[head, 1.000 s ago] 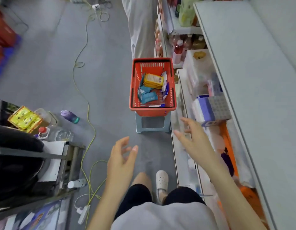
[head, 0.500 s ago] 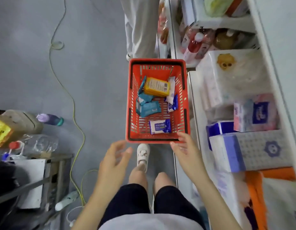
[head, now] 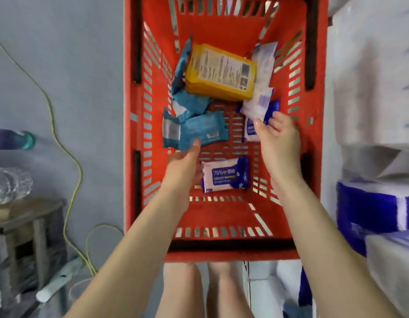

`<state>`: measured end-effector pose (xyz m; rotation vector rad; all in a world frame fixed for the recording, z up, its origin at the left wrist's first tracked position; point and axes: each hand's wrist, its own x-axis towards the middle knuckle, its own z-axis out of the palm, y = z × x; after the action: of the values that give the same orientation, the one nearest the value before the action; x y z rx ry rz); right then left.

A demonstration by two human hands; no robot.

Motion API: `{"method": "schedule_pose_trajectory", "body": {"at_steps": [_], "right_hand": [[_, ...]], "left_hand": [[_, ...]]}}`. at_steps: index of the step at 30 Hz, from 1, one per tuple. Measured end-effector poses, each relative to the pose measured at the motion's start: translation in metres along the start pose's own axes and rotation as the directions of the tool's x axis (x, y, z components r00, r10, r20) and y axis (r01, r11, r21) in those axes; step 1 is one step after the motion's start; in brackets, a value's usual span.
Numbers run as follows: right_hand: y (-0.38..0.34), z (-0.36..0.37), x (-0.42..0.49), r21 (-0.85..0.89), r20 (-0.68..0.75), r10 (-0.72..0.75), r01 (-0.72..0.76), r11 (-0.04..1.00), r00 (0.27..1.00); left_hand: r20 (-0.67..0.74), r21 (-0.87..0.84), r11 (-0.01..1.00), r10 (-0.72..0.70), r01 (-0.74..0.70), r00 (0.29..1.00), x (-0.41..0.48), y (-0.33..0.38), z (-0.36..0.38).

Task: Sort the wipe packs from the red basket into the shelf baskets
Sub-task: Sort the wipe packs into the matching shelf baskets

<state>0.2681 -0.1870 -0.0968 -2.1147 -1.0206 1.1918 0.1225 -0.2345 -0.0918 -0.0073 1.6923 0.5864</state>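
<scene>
Red basket (head: pixel 132 134) fills the view, every wipe pack inside it. Left hand (head: pixel 185 166): grip wide, straight fingertips at the teal pack (head: pixel 203 129). Right hand (head: pixel 279 138) curls at the blue-white pack (head: pixel 249 131); closed or not, can't tell. Danger: the white pack (head: pixel 258 104) overlapping it could drag along, or the slick film could slip from a shallow pinch.
</scene>
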Motion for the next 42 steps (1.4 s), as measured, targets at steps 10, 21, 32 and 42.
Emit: {"method": "schedule_pose_trajectory", "body": {"at_steps": [10, 21, 32, 42], "right_hand": [[0.022, 0.054, 0.058, -0.083, -0.147, -0.058, 0.046, 0.995, 0.987], [0.024, 0.048, 0.067, -0.17, -0.118, -0.075, 0.054, 0.984, 0.99], [0.024, 0.037, 0.048, -0.151, -0.148, -0.045, 0.023, 0.988, 0.988], [0.016, -0.002, 0.005, -0.097, -0.056, -0.082, 0.076, 0.992, 0.995]], "left_hand": [[-0.09, -0.42, 0.9, -0.171, 0.118, 0.981, 0.084, -0.002, 0.04], [-0.087, -0.674, 0.71, -0.352, 0.205, 0.932, 0.089, 0.005, 0.057], [-0.139, -0.827, 0.558, -0.31, 0.062, 0.941, 0.103, -0.012, 0.068], [-0.162, -0.786, 0.611, -0.05, -0.098, 0.986, 0.079, -0.008, 0.073]]}}
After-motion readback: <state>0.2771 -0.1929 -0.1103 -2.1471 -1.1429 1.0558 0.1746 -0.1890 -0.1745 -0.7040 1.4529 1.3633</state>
